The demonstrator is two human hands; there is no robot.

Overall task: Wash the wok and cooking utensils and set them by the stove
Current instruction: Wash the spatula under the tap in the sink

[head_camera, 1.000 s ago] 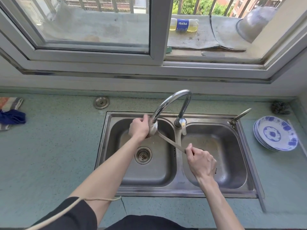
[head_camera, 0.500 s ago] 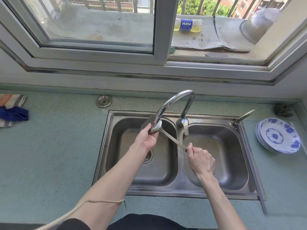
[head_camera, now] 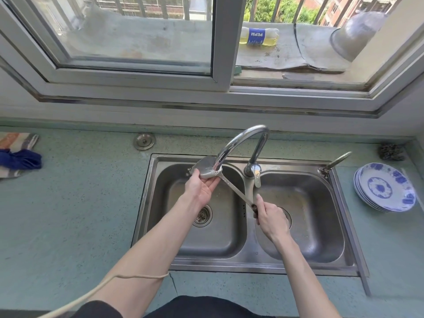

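Note:
A metal spatula [head_camera: 207, 167] with a long thin shaft is held over the left basin of the double steel sink [head_camera: 146, 203], its blade right under the spout of the curved faucet [head_camera: 238, 140], where water runs on it. My left hand [head_camera: 199, 188] cups the blade from below, palm up, thumb on its left edge. My right hand [head_camera: 270, 216] grips the dark handle end above the divider and right basin. No wok is in view.
A stack of blue-and-white plates [head_camera: 385, 188] sits on the counter right of the sink, with a dark scourer [head_camera: 391, 152] behind it. Cloths [head_camera: 18, 157] lie at the far left. A sink stopper [head_camera: 144, 141] rests behind the left basin. A small side tap [head_camera: 336, 160] stands at the sink's right corner.
My left hand turned from covering the blade on top to cupping it from below, so the blade now shows under the spout. My right hand kept its grip on the handle.

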